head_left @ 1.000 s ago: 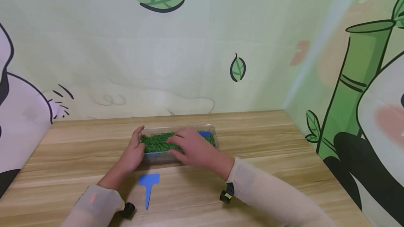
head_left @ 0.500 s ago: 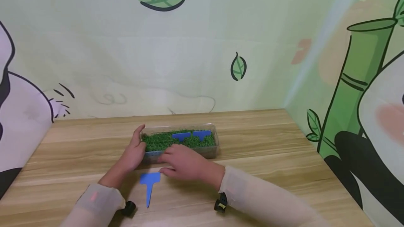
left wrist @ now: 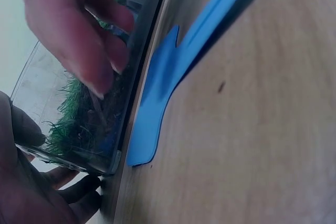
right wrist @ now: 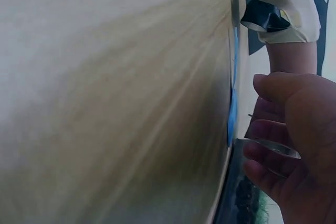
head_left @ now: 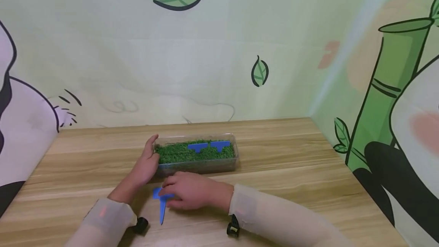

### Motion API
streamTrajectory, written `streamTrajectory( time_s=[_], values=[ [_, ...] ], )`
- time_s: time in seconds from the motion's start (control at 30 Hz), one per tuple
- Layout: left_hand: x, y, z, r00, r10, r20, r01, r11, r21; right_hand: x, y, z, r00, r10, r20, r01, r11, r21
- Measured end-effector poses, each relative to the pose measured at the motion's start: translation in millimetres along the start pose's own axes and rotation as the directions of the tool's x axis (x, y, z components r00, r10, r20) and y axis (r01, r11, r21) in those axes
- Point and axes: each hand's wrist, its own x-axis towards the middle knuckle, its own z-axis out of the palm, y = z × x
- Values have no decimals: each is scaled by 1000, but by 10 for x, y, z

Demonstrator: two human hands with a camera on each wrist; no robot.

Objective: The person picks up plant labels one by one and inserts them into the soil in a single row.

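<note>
A clear plastic box (head_left: 205,167) stands on the wooden table, filled with green artificial grass (head_left: 174,153). Two blue T-shaped plant labels, one near the middle (head_left: 197,147) and one at the right (head_left: 220,145), are stuck in the grass. My left hand (head_left: 145,166) grips the box's left end, thumb and fingers on either side of its wall in the left wrist view. A third blue plant label (left wrist: 157,87) lies flat on the table before the box. My right hand (head_left: 192,191) hovers over its head with loosely bent fingers (right wrist: 265,129); nothing is held.
The wooden tabletop (head_left: 281,186) runs back to a pale green wall cloth (head_left: 205,68) printed with leaves, bamboo and pandas. A dark camera is strapped to each wrist, the left one (head_left: 140,225) close to the table.
My right hand has left the label in the middle of the grass and moved down toward the front, over the loose label. The left hand stays on the box.
</note>
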Motion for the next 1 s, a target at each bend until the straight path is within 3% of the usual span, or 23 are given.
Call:
streamTrajectory(
  time_s=[0.27,0.47,0.67,0.8,1.0],
  values=[
    [16,-3,-1,1000,7,1,-7,1000,4,-32,14,50,996,4,94,-3,1000,-9],
    [16,-1,5,1000,9,1,-9,1000,-2,-75,64,98,998,10,69,-12,1000,24],
    [9,3,0,1000,4,7,-3,1000,-9,-88,82,93,1000,5,12,-4,999,-39],
    [3,8,-1,1000,12,1,-12,1000,-15,-81,54,93,997,77,-2,-77,994,-79],
    [-5,18,1,1000,19,0,-19,1000,-21,-59,-22,73,969,248,15,-243,959,-148]
  ],
)
